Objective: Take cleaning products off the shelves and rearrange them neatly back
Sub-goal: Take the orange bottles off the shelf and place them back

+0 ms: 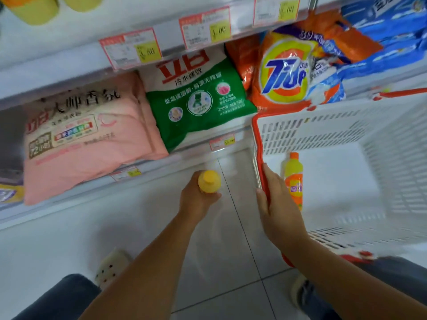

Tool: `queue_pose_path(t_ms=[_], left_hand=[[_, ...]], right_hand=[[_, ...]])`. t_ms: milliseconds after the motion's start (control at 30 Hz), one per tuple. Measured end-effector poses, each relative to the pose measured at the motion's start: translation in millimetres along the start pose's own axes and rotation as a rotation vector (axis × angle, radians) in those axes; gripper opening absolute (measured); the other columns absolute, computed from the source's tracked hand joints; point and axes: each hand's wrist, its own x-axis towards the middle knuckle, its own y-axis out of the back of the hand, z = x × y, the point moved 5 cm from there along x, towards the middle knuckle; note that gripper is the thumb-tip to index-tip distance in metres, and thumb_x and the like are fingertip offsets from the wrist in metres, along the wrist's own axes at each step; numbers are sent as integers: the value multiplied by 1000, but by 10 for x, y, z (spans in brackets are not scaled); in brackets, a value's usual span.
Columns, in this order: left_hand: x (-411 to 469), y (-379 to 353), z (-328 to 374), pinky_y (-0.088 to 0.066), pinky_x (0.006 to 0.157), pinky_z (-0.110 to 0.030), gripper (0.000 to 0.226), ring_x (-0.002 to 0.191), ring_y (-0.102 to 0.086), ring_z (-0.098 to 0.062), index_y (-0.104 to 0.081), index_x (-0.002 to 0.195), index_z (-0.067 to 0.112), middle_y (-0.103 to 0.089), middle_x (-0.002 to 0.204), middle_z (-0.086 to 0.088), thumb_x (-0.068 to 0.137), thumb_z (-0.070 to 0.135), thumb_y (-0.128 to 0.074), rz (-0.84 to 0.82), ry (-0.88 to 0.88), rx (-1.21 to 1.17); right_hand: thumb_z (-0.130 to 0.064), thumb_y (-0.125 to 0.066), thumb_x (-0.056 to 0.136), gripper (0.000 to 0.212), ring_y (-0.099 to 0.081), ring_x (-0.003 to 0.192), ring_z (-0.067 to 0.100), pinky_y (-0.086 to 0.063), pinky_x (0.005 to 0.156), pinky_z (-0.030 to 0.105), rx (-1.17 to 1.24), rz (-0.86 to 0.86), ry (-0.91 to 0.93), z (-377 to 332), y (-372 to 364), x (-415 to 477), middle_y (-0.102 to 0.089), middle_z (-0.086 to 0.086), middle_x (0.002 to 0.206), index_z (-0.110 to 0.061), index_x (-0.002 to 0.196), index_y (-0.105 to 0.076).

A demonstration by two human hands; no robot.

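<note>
Bottle in hand between shelf and basket.

Left hand grips a yellow bottle round its body, cap up, over the floor just left of the basket. Right hand rests on the basket's red rim, fingers laid fairly straight along it and thumb on the outer side; a firm clamp cannot be confirmed. A second bottle lies inside the basket near that hand. Beyond, the shelf carries a pink bag, a green bag and a Tide bag, packed side by side. Judged step: moving a bottle between shelf and basket; direction cannot be told. The next move calls for a steady basket and a clear spot for the bottle.
</note>
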Motion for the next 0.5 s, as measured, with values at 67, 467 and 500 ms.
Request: queue_pose_path(t_ms=[67, 467, 500], left_hand=[[15, -22, -41, -54, 88, -36, 62, 98, -65, -19, -60, 118, 26, -69, 104, 7, 63, 24, -88, 12, -2, -23], [-301, 456, 513, -46, 98, -32, 90, 123, -53, -22, -42, 143, 19, -53, 135, -1, 67, 18, -89, -231, 103, 136], [-372, 600, 655, -45, 96, -28, 88, 123, -51, -21, -39, 146, 17, -49, 138, -3, 72, 12, -86, -237, 91, 144]], right_hand=[[-22, -44, 103, 53, -42, 133, 13, -29, 106, 18, 2, -1, 8, 0, 2, -12, -45, 2, 149, -20, 154, -28], [-20, -47, 100, 61, -42, 133, 11, -33, 113, 31, 84, -180, -46, 36, 103, 14, -40, -7, 146, -23, 155, -23], [-21, -49, 98, 61, -44, 134, 16, -34, 114, 34, 60, -216, -48, 21, 142, 40, -43, -2, 146, -20, 155, -25]])
